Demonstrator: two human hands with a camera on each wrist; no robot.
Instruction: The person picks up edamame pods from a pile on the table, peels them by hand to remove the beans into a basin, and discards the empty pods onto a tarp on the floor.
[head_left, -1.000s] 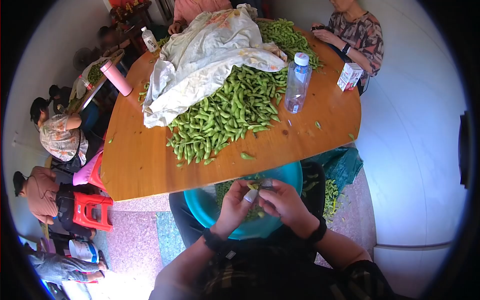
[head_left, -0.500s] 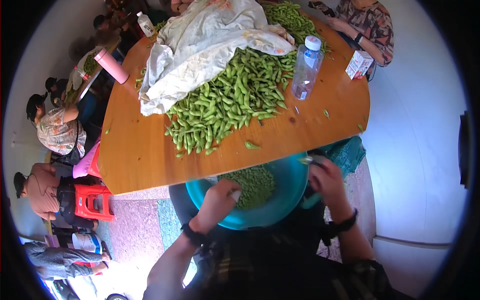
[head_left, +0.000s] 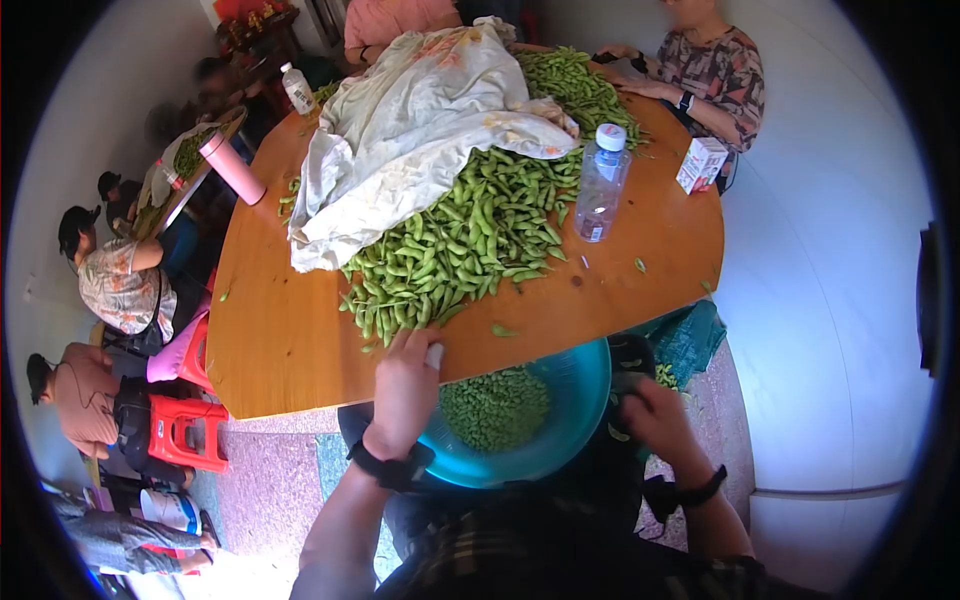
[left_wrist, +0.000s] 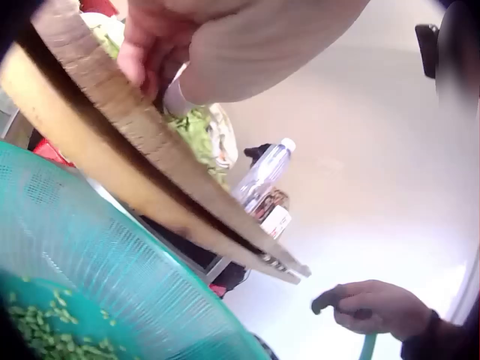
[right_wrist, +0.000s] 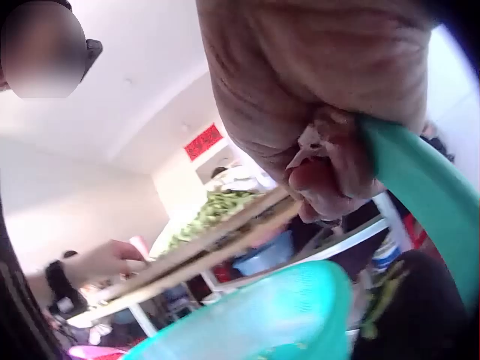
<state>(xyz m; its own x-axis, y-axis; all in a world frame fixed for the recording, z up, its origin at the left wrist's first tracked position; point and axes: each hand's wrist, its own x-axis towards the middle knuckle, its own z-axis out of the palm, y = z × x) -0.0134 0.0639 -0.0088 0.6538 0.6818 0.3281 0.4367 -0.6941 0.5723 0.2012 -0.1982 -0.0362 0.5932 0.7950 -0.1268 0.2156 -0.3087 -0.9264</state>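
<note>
A big pile of green edamame pods (head_left: 460,240) lies on the round wooden table (head_left: 280,330). My left hand (head_left: 410,345) reaches over the table's near edge, and its fingers curl down onto the nearest pods; one finger (head_left: 434,355) is wrapped in white tape. From below, the left wrist view shows those bent fingers (left_wrist: 142,60) above the table edge. A teal basin (head_left: 585,400) sits on my lap, holding shelled green beans (head_left: 495,405). My right hand (head_left: 640,405) is curled at the basin's right rim (right_wrist: 420,195).
A white cloth (head_left: 420,120) covers the far part of the pile. A clear water bottle (head_left: 600,185), a small carton (head_left: 700,165) and a pink flask (head_left: 232,168) stand on the table. Seated people ring the table. Red stools (head_left: 175,430) stand left, and discarded shells (head_left: 665,378) lie on the floor to the right.
A second ago both hands worked a pod over the basin. The right hand then swung out right and came back to the rim. The left hand rose from the basin to the pile.
</note>
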